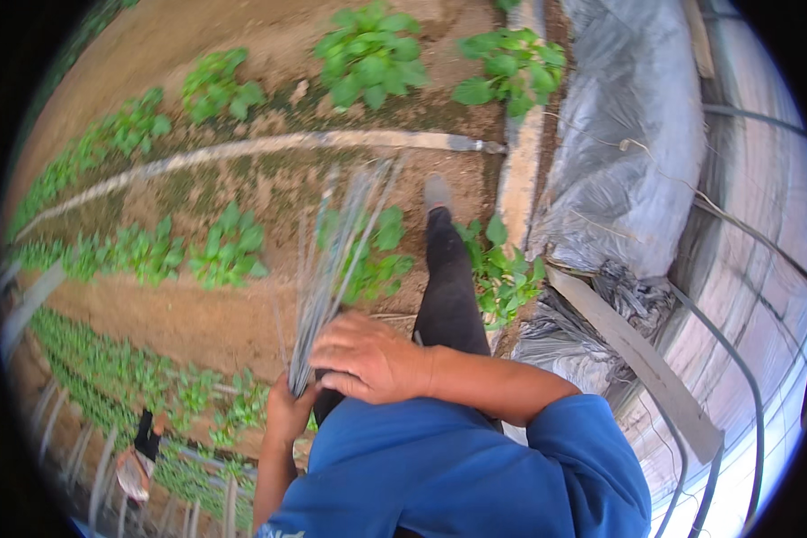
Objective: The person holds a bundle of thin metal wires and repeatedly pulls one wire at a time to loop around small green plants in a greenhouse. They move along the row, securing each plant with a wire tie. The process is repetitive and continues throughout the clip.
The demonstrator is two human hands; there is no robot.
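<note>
A bundle of long, thin grey rods or wires (339,249) fans out in front of my blue shirt, over the soil and a leafy green plant (383,252). Closed around the bundle's near end is my left hand (289,407). My right hand (366,360) lies across the bundle just above it, fingers curled; whether it grips any of the rods cannot be told. One foot (436,191) in a grey shoe stands on the soil between plant rows.
A pale flat hose (276,144) runs along the rows and meets a wider pipe (516,181). Grey plastic sheeting (625,134), a plank (639,356) and curved poles (733,356) line the right side. Another person (134,471) is at lower left among plants.
</note>
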